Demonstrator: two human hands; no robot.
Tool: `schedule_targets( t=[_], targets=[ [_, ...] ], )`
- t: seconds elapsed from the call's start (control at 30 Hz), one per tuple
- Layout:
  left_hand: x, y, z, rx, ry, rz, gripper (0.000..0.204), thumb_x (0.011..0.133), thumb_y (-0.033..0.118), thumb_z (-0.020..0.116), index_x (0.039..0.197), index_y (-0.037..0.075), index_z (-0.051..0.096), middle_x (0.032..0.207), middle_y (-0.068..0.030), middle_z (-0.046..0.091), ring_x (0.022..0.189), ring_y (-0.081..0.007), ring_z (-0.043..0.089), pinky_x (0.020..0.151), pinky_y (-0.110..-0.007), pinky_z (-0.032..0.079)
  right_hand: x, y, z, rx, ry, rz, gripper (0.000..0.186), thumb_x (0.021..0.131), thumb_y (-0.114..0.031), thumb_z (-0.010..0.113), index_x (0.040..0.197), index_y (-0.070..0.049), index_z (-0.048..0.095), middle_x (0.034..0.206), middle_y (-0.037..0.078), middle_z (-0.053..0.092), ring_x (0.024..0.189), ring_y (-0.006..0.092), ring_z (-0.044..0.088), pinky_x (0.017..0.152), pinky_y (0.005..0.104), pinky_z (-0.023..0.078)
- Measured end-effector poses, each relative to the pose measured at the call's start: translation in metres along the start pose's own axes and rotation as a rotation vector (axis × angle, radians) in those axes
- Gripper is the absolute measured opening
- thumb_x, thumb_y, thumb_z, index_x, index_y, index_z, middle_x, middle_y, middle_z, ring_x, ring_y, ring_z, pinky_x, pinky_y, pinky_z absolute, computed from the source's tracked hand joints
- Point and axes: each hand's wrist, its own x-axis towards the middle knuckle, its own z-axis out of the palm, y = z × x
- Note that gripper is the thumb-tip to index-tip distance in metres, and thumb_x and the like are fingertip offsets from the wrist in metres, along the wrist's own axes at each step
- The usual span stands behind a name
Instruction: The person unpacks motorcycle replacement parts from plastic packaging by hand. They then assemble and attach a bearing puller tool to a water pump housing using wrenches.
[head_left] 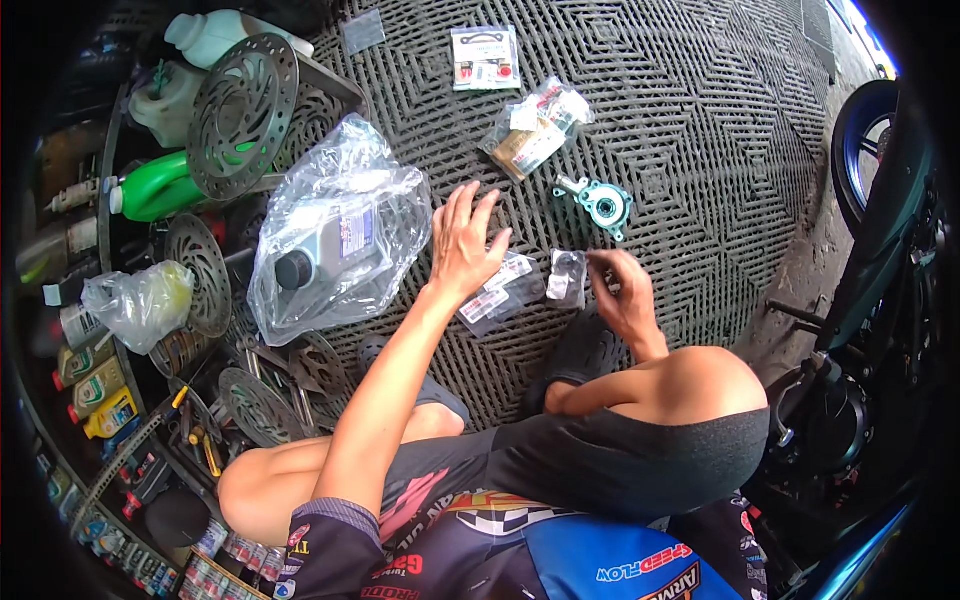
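From the head camera I see my left hand [465,245] spread flat, fingers wide, pressing on a small clear parts packet [497,290] lying on the grey ribbed floor mat [680,120]. My right hand [622,290] pinches the top edge of a second small packet [567,277] just beside the first, fingers narrow around it. A teal metal housing [603,204] lies near, above my right hand. A large clear bag holding a bottle [335,235] sits left of my left hand.
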Motion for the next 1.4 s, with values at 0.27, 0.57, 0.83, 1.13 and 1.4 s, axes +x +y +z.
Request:
schedule_targets(
  t=[0.27, 0.57, 0.83, 1.13, 1.4],
  targets=[
    [0.092, 0.032, 0.018, 0.201, -0.018, -0.065, 0.071, 0.079, 0.029, 0.079, 0.138, 0.004, 0.050, 0.144, -0.0208, 0.043, 0.132, -0.0371, 0.044, 0.104, -0.050, 0.040, -0.037, 0.014, 0.038, 0.241, 0.014, 0.284, 0.013, 0.091, -0.004, 0.067, 0.103, -0.002, 0.070, 0.083, 0.009, 0.069, 0.065, 0.0149, 0.064, 0.059, 0.0271, 0.049],
    [0.081, 0.003, -0.012, -0.840, -0.024, -0.437, 0.025, 0.099, 0.019, 0.053, 0.110, 0.001, 0.066, 0.100, -0.0077, 0.071, 0.082, -0.0170, 0.070, 0.070, -0.035, 0.060, -0.036, 0.027, 0.041, 0.326, 0.112, 0.333, 0.012, 0.093, -0.004, 0.065, 0.104, 0.000, 0.069, 0.076, 0.005, 0.067, 0.065, 0.0087, 0.060, 0.062, 0.0249, 0.049],
    [0.050, -0.018, -0.016, -1.193, -0.102, -0.619, 0.030, 0.101, 0.024, 0.056, 0.121, 0.003, 0.061, 0.109, -0.0093, 0.069, 0.090, -0.0183, 0.069, 0.073, -0.034, 0.061, -0.027, 0.041, 0.038, 0.490, 0.196, 0.545, 0.018, 0.099, -0.009, 0.061, 0.114, 0.001, 0.066, 0.091, 0.002, 0.067, 0.080, 0.0078, 0.060, 0.072, 0.0230, 0.050],
    [0.002, -0.015, -0.003, -0.834, -0.095, -0.567, 0.037, 0.097, 0.028, 0.064, 0.121, 0.000, 0.060, 0.098, -0.0050, 0.067, 0.077, -0.0118, 0.066, 0.058, -0.025, 0.052, -0.008, 0.031, 0.014, -0.104, 0.228, 0.177, 0.037, 0.083, -0.010, 0.076, 0.116, -0.001, 0.061, 0.109, 0.014, 0.060, 0.097, 0.0279, 0.061, 0.085, 0.0365, 0.050],
    [-0.016, -0.014, -0.008, -0.434, -0.112, -0.427, 0.030, 0.096, 0.023, 0.062, 0.114, -0.001, 0.066, 0.099, -0.0100, 0.069, 0.075, -0.0138, 0.066, 0.065, -0.030, 0.054, 0.056, 0.021, 0.001, -0.427, 0.009, 0.095, 0.089, 0.073, -0.027, 0.085, 0.147, -0.006, 0.039, 0.138, 0.019, 0.050, 0.122, 0.0383, 0.054, 0.103, 0.0468, 0.045]
  ],
)
